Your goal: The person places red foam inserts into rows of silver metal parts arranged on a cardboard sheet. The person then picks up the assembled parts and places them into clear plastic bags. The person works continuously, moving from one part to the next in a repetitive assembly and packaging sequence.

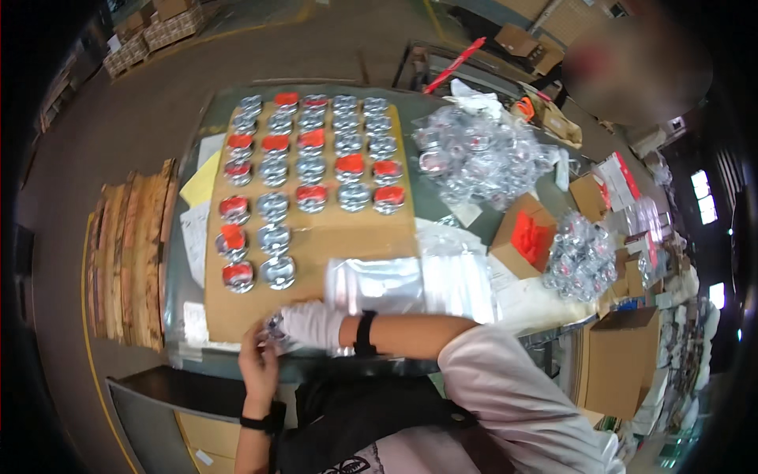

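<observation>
At the near edge of the cardboard sheet [316, 245], both my hands meet around a small shiny metal part [274, 329], mostly hidden by fingers. My bare left hand [259, 357] grips it from the left. My right hand [312, 325], in a white glove, closes on its other side. Rows of silver round metal parts [274, 205], piston-like in shape, stand on the sheet. Several carry red pieces [313, 137] on top. Beside my right forearm lies a stack of clear plastic bags [379, 284].
A heap of bagged metal parts [482, 150] covers the table's far right. Nearer are an open carton with red pieces [525, 237] and another bagged pile [580, 257]. Papers [193, 237] lie at left. Wooden pallets [130, 253] stand beside the table; a blurred person [632, 71] is at far right.
</observation>
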Demonstrator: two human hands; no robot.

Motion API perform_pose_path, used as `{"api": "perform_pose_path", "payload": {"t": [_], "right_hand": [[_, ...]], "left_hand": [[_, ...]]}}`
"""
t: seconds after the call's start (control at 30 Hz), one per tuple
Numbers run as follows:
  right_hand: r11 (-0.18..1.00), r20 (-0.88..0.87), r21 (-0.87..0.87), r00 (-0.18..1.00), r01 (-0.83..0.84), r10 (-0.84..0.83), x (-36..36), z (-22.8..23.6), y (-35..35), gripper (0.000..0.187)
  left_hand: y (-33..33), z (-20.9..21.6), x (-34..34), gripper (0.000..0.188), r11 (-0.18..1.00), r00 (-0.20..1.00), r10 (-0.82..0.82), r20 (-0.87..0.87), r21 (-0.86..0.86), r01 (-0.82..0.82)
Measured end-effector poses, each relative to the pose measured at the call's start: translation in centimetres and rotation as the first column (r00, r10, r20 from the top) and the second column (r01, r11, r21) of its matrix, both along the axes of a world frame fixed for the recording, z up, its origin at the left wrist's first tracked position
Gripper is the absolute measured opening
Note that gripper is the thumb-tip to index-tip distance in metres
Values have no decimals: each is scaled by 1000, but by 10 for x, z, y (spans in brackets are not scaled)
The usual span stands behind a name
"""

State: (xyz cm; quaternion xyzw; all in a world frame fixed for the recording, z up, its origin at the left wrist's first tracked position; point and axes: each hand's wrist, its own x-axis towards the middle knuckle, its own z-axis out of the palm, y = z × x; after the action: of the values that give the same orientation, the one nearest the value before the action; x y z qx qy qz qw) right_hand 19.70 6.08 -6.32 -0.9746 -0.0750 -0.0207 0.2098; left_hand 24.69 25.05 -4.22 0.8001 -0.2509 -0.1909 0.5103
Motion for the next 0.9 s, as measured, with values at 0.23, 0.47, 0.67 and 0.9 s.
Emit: {"api": "perform_pose_path", "payload": {"t": [0.23,0.47,0.67,0.9], "right_hand": [[574,-299,548,783,609,-546,-120,90,-170,38],[514,314,-183,545,838,-777,-154,116,-409,25],[622,529,142,473,770,-705,-168,125,-347,30],[583,-379,559,807,590,-454,-194,50,-178,30]], "left_hand": [[-81,26,-39,27,974,988,124,-89,-179,-138],[-227,-5,-128,20,887,887,-432,166,259,383],[-239,-51,-134,27,866,918,-319,235,467,181],[-206,2,-116,14,955,954,-294,-59,10,295]]}}
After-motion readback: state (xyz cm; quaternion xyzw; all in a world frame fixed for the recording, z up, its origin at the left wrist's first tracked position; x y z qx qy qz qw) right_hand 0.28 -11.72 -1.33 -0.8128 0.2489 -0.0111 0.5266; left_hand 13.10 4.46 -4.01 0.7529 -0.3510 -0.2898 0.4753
